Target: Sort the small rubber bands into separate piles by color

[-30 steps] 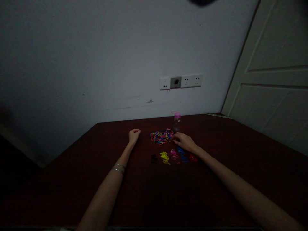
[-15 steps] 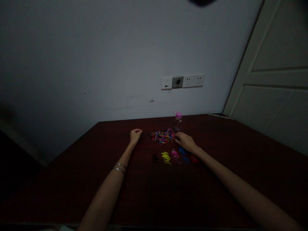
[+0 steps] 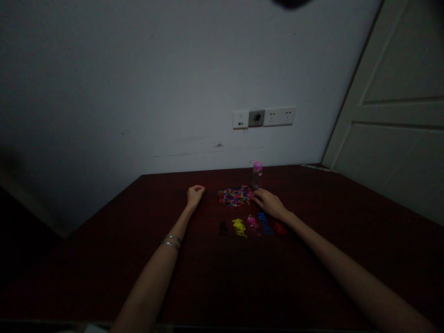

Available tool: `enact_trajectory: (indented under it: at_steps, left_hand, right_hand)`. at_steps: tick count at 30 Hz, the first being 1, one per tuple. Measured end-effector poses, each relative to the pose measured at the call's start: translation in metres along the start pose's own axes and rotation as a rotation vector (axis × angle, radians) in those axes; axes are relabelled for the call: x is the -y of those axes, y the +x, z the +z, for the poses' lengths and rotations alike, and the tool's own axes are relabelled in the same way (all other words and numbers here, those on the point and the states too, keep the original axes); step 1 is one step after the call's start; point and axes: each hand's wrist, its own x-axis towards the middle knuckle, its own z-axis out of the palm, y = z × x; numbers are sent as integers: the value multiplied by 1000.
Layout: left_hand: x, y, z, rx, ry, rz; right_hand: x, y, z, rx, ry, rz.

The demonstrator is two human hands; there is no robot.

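Note:
A mixed pile of small coloured bands or clips lies on the dark red table. My right hand touches the pile's right edge, fingers pressed together; anything between the fingertips is too small to name. Left of the pile, my left hand rests curled on the table with nothing visible in it. Nearer me is a row of single-colour groups: black, yellow, pink, blue and red, the red one partly behind my right wrist.
Behind my right hand stands a clear bottle with a pink cap. The wall behind the table carries sockets. At the right is a pale panelled door.
My right hand has shifted slightly right and away from me, uncovering a little more of the red group. My left hand stays in place.

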Motion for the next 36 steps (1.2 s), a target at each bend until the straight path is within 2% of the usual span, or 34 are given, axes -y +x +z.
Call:
enact_trajectory:
  at_steps: [3,8,12,16,24,27,32,36]
  left_hand:
    - [0,0,0,2,-4,6]
    - [1,-1,0,20,-12,18]
    - [0,-1,0,19,-2,10]
    - [0,-1,0,16,-5,-6]
    - [1,-1,0,26,-1,-7]
    - [0,-1,0,21,2,-9]
    - [-6,-5,0,81,18,24]
    - [-20,-17,0,194,163,123]
  right_hand:
    - [1,0,-10,51,139,-83]
    - [9,-2,-24,283,289,-260]
    - [11,-3,-27,413,320,-259]
    - [8,-2,-27,462,393,-224]
    - [7,-3,-32,457,514,-164]
    - [3,-1,-30,399,536,-114]
    - [-26,1,-25,212,497,-7]
    - [-55,-1,-16,106,461,91]
